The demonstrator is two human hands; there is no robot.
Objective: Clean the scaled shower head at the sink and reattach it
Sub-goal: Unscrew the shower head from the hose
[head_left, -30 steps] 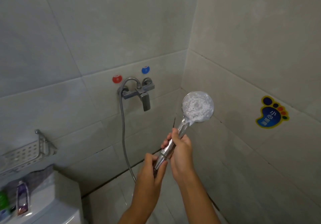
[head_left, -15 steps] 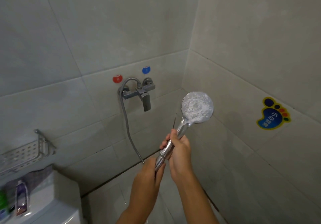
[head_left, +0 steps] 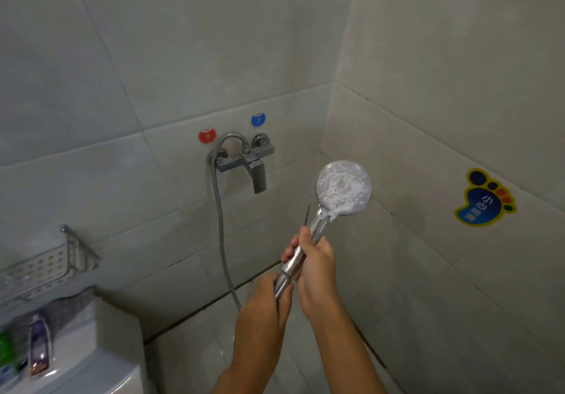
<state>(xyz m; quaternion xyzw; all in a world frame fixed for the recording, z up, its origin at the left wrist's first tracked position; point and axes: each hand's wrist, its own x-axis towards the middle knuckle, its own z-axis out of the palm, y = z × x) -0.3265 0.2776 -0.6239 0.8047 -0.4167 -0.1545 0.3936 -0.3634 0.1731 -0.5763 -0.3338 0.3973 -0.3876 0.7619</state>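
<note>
Scaled shower head [head_left: 344,188] in both hands' closed grip (hose [head_left: 220,225] alongside), mixer tap [head_left: 244,161] behind.

Home bathroom, shower corner. Tiled walls [head_left: 171,41] meet beyond the hands; a wall mixer tap [head_left: 244,161] with red and blue markers lies up-left of them, a perforated metal shelf [head_left: 42,268] and toiletry tubes [head_left: 38,344] far left, a foot-shaped sticker [head_left: 486,199] to their right.
</note>
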